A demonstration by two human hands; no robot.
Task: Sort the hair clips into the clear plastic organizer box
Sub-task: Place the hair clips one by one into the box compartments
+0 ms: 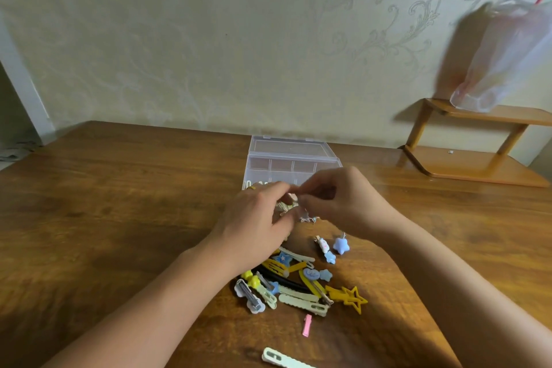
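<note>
A clear plastic organizer box (294, 166) stands open on the wooden table, its lid tipped back and its compartments showing. Just in front of it, my left hand (260, 218) and my right hand (340, 197) meet fingertip to fingertip, pinching a small pale clip (294, 197) between them. A silvery star clip (309, 219) lies under my right hand. Nearer to me lies a pile of hair clips (295, 281): yellow, blue, black and pale green ones, a yellow star outline (354, 299), a blue star (341, 245), a pink clip (307, 325).
A pale green clip (283, 358) lies apart at the bottom edge. A low wooden shelf (475, 164) stands on the table at the right, with a plastic bag (504, 57) hanging above it. The wall runs behind the box.
</note>
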